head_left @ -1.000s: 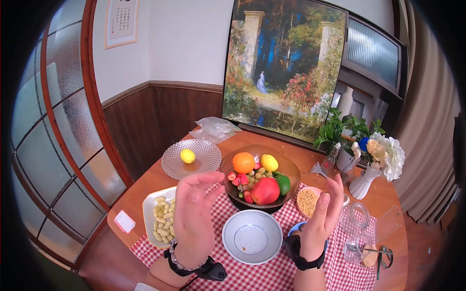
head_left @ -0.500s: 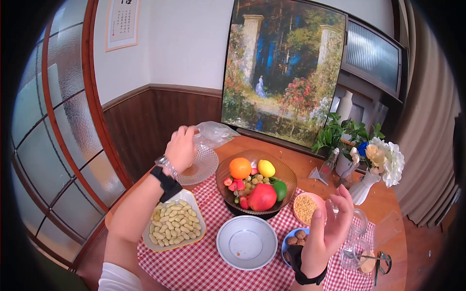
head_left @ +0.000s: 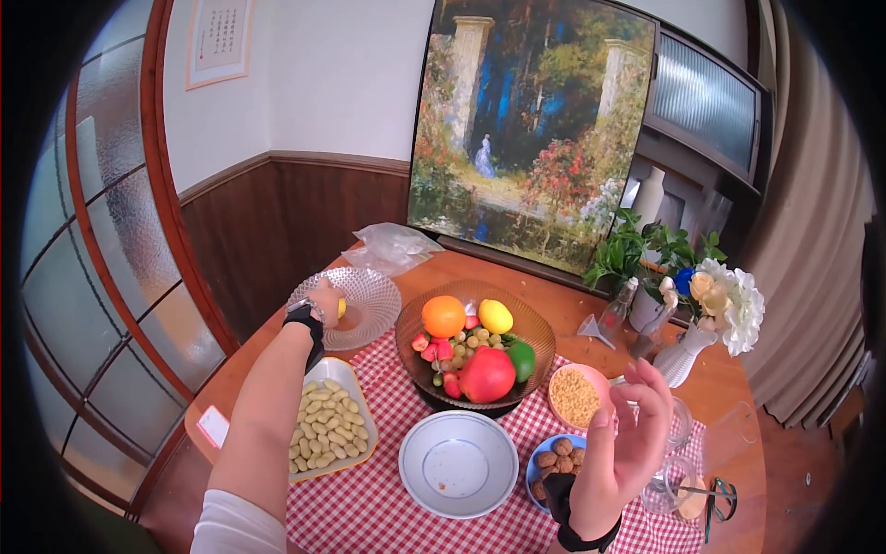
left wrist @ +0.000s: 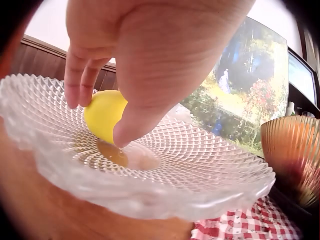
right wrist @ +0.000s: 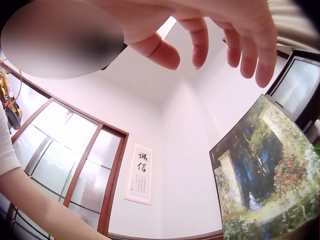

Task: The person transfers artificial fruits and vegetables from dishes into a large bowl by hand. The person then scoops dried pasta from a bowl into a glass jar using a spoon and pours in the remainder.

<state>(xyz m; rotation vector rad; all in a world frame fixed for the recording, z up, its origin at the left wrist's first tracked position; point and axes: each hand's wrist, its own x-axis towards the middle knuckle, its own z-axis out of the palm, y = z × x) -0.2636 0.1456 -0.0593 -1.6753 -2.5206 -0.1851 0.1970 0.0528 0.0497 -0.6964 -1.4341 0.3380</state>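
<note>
In the head view my left hand (head_left: 323, 303) reaches into the ribbed glass dish (head_left: 374, 305) at the table's back left. Its thumb and fingers pinch a yellow lemon (left wrist: 106, 116), which the left wrist view shows low over the dish's patterned middle (left wrist: 185, 150); whether it touches the glass I cannot tell. My right hand (head_left: 628, 443) is raised above the blue bowl of walnuts (head_left: 561, 454), fingers loosely bent and holding nothing. The right wrist view shows the same hand (right wrist: 210, 35) with its fingers spread apart in the air.
A brown glass bowl (head_left: 544, 355) of fruit stands mid-table, with a white bowl (head_left: 458, 462) in front. Peanuts fill a tray (head_left: 328, 425) at left. A pink bowl of kernels (head_left: 574, 397), glass jars (head_left: 660, 489) and a white flower vase (head_left: 685, 360) are at right.
My left hand has moved from above the table's middle left into the glass dish and grasped the lemon. My right hand has stayed raised on the right, with little movement.
</note>
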